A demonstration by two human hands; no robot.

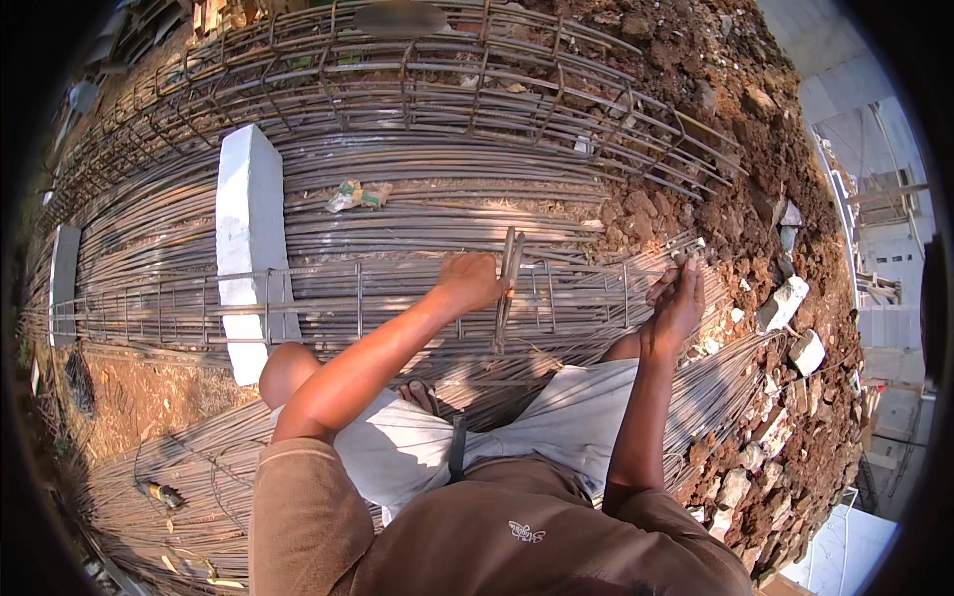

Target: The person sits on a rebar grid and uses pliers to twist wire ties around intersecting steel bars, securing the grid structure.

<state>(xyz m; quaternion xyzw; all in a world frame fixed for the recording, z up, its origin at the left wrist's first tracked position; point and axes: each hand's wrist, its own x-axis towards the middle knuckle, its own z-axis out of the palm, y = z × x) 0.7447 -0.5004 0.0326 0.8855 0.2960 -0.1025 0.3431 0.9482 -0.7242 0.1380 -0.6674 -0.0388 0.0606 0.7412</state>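
My left hand [475, 281] is closed around a small bunch of upright steel stirrups [510, 257], seen edge-on across a long rebar cage [358, 298]. More stirrups stand spaced along the cage on both sides of that hand. To the right, my right hand [680, 294] is raised at the cage's right end, its fingers bent close together near some bar tips [689, 242]. Whether those fingers grip anything cannot be made out. The cage lies across a white block [257, 223] and, farther left, a smaller grey-white block [64, 283].
Long loose rebars [447, 160] cover the ground beneath and beyond the cage. Another tied rebar cage [406, 74] lies at the far side. Rubble and brown soil [760, 149] border the right. A crumpled wrapper [358, 195] rests on the bars, and a bottle-like item [162, 494] lies lower left.
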